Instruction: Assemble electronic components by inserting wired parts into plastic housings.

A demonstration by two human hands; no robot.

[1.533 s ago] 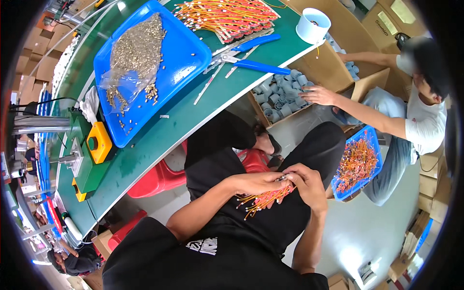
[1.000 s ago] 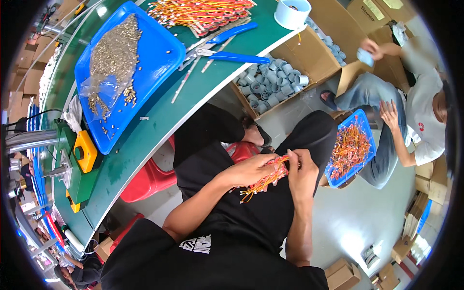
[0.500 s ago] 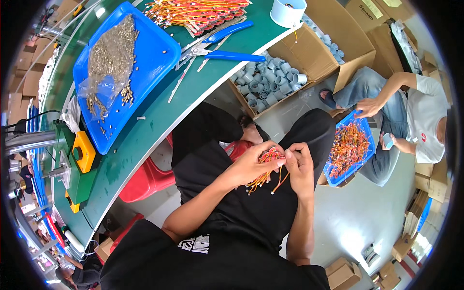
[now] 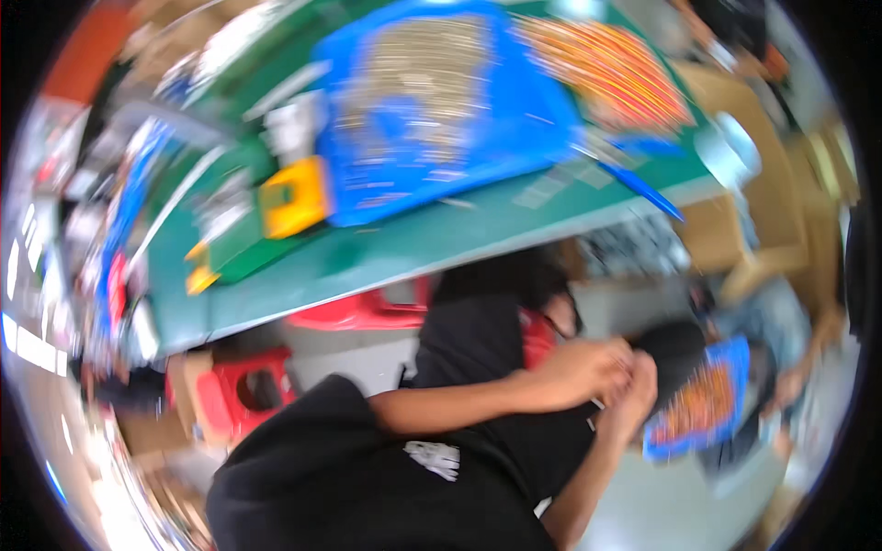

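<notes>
The view is smeared by motion. Above my lap, my left hand [image 4: 581,372] and my right hand [image 4: 634,397] meet with fingers curled in toward each other. Small pale wire ends [image 4: 597,403] peek out below the left hand; the bundle of red and yellow wired parts, plain earlier in that hand, is mostly hidden now. What the right fingers pinch, if anything, is too blurred to make out.
On the green table [image 4: 413,266] lie a blue tray [image 4: 537,124] of small brass-coloured parts, a wire pile [image 4: 606,78], blue-handled pliers [image 4: 648,191] and a yellow-green device [image 4: 296,197]. A co-worker sits beside a wire-filled blue tray [image 4: 738,367]; red stools [image 4: 241,395] stand under the table.
My view has swung left, so the table sits more level and the hands appear farther right and lower. Both hands stay together, and the bundle has become mostly hidden.
</notes>
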